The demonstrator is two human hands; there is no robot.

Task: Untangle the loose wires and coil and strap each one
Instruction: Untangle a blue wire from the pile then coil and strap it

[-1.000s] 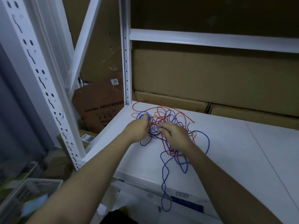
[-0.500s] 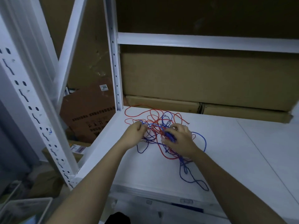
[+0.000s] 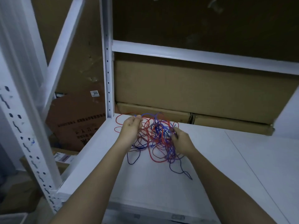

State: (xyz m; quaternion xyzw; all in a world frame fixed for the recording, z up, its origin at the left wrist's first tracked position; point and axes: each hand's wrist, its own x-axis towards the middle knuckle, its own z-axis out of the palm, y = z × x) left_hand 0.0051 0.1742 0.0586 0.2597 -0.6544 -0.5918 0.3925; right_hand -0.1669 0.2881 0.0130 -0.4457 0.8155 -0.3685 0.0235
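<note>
— Any boxes or bins, and what's in them?

— Flat cardboard boxes (image 3: 155,109) lie shut along the back edge of the shelf (image 3: 242,159), with a tall one (image 3: 194,84) standing behind them. Another brown box (image 3: 77,122) with dark print and a small white label (image 3: 95,93) leans on the floor to the left. What they hold cannot be seen. A pale crate corner (image 3: 11,219) shows at the bottom left; its inside is out of view.

— And the wires, which way do they run?

— They have no single direction. The red and blue tangle (image 3: 155,136) sits near the shelf's back left corner, between the two hands, loops going every way. One blue strand (image 3: 148,114) stretches roughly level from the left hand (image 3: 131,128) toward the heap's top. A dark blue tail (image 3: 182,170) trails from the heap toward the near right.

— The grips?

— The left hand's fingertips are pinched on that blue strand, lifted above the shelf. The right hand (image 3: 181,139) has its fingers curled into the heap's right side, holding strands there.

— The setting?

— A white shelf board on a white metal rack, with a slotted upright (image 3: 108,78) at the back corner, another (image 3: 21,130) nearer left, and a crossbeam (image 3: 194,55) above. Dim light.
</note>
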